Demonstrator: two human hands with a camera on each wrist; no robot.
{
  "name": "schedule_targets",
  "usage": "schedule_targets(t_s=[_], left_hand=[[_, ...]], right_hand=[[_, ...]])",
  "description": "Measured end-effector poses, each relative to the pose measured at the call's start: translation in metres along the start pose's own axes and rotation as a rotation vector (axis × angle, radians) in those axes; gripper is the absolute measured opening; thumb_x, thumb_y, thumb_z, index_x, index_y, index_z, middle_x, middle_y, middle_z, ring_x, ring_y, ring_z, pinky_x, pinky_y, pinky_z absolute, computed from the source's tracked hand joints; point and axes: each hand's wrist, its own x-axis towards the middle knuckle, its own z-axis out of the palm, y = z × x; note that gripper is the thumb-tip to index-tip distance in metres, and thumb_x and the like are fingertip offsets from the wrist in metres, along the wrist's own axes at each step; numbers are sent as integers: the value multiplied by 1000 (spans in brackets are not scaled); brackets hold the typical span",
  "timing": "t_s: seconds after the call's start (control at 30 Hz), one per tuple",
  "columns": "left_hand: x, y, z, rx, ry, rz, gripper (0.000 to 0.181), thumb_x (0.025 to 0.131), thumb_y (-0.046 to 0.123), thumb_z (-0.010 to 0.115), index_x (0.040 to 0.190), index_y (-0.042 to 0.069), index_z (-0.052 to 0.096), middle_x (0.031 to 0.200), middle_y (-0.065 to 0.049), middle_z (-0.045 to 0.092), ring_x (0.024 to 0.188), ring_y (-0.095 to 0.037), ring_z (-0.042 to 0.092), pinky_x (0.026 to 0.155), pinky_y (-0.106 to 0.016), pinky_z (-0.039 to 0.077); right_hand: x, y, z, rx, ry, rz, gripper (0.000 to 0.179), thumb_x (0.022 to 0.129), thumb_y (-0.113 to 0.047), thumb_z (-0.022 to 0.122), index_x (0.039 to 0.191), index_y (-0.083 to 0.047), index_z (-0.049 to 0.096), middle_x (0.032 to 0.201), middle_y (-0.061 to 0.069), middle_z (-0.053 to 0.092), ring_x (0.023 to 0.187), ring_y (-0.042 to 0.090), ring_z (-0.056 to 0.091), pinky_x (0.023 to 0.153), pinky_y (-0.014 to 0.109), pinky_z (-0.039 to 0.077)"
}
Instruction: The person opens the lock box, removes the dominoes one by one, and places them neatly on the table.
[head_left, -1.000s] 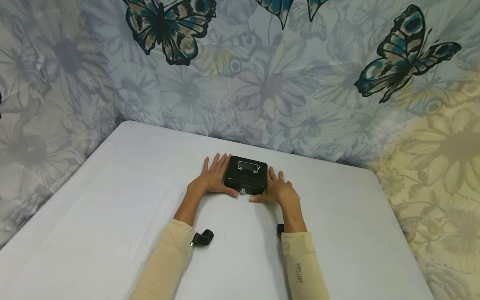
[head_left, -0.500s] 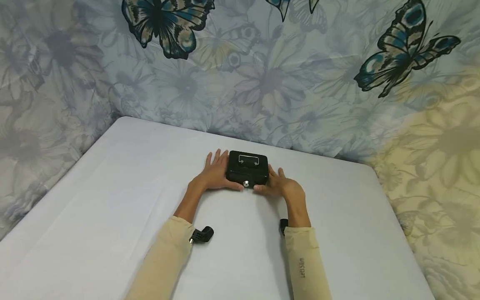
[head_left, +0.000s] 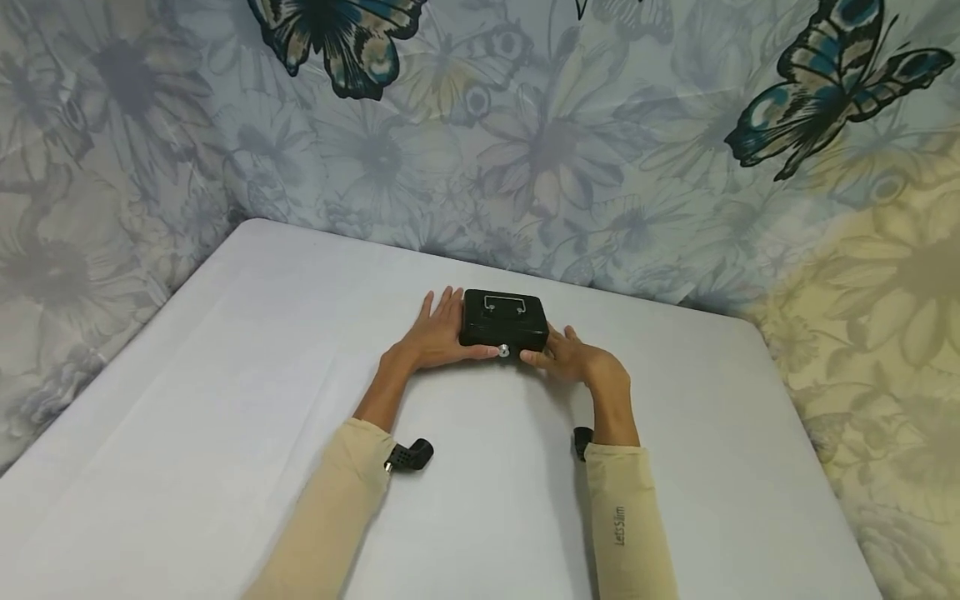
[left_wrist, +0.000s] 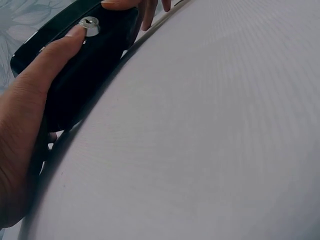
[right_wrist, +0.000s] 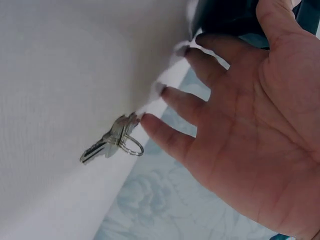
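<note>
A small black cash box [head_left: 504,317] has a wire handle on its lid and a round silver lock [head_left: 503,351] on its front. My left hand [head_left: 437,337] lies along its left side, fingers straight, thumb across the front with its tip at the lock. On the other side, my right hand [head_left: 573,357] touches the right front corner, thumb on the front. The right wrist view shows its fingers spread and palm bare. Near its little finger, keys on a ring [right_wrist: 117,137] lie on the white cloth; the head view hides them. Whether the box's underside touches the table cannot be told.
The white-covered table [head_left: 315,333] reaches back to a wall hanging [head_left: 547,150] printed with flowers and butterflies. Black wrist cameras stick out at both beige sleeves, the left sleeve [head_left: 322,508] and the right sleeve [head_left: 630,517].
The box has shifted a little away and to the right, both hands staying at its sides. My left thumb now reaches the lock. The head view has tilted slightly down.
</note>
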Motion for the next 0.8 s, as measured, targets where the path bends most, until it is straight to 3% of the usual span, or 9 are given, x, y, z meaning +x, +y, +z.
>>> schedule_targets(t_s=[0.2,0.4,0.5,0.8], left_hand=[[0,-2,-1,-10,-17,-13,124,87,84,49,168,3,3,178,-15,7,167,-29,-4,134,-52,-11],[3,-4,-2,-46,29,23,145,68,110,20,169,7,9,178,-12,12,167,-30,0,133,-54,-10],[4,-4,0,-60,42,33,149,63,113,17,169,9,12,177,-12,15,167,-31,2,133,-55,-9],[6,-2,-1,-67,55,22,150,61,113,14,169,9,15,176,-11,20,167,-29,8,134,-55,-6]], right_hand=[[-7,-2,-4,58,-15,32,86,105,-69,38,170,-25,4,174,28,5,162,51,5,123,77,18],[-12,-3,-11,25,18,-23,82,106,-67,37,169,-20,15,172,23,26,159,50,24,122,73,25],[-13,-2,-10,41,12,-22,82,106,-67,39,169,-20,16,172,20,27,158,49,27,122,72,27],[-12,1,-10,40,32,-51,81,107,-66,37,169,-19,17,171,20,28,157,48,29,123,72,27]])
